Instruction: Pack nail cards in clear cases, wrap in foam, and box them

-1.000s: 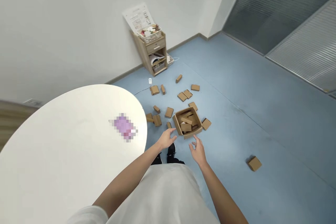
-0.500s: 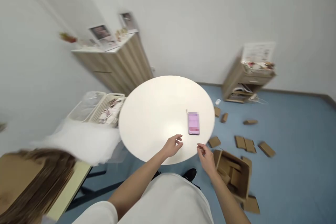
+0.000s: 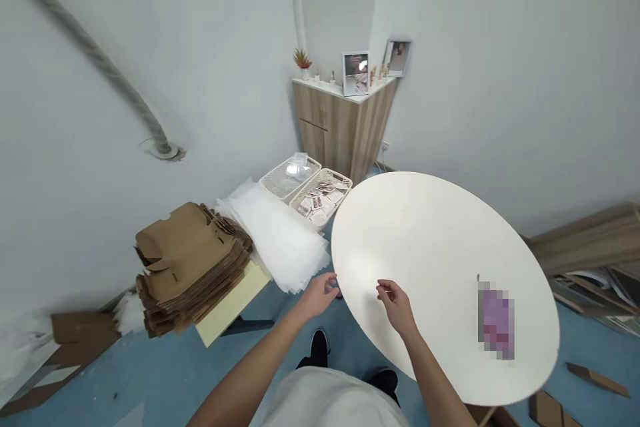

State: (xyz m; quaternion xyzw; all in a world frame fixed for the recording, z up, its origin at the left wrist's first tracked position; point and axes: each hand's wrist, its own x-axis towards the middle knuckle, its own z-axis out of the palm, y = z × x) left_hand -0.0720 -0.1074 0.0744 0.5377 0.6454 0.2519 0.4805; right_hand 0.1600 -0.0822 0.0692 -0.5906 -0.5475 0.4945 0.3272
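My left hand (image 3: 319, 295) hovers just off the left edge of the round white table (image 3: 410, 227), fingers loosely curved and apart, with nothing in it. Over the tabletop is my right hand (image 3: 397, 307), also without anything in it, its fingers bent and a little apart. A pixelated pink-purple item (image 3: 497, 320) lies on the table to the right of that hand. Closest to my left hand on the far side is a stack of white translucent sheets (image 3: 280, 233).
A pile of flattened brown cardboard boxes (image 3: 190, 260) rests on a pale yellow table (image 3: 233, 307) at left. Two white baskets (image 3: 320, 197) stand behind the sheets, one with cards or packets. A wooden cabinet (image 3: 335, 120) fills the corner. Cardboard pieces (image 3: 597, 379) lie on the floor.
My view has swung left, so the table and the pink-purple item now sit farther right, and the cardboard pile shows whole. Both hands stay raised and apart, holding nothing.
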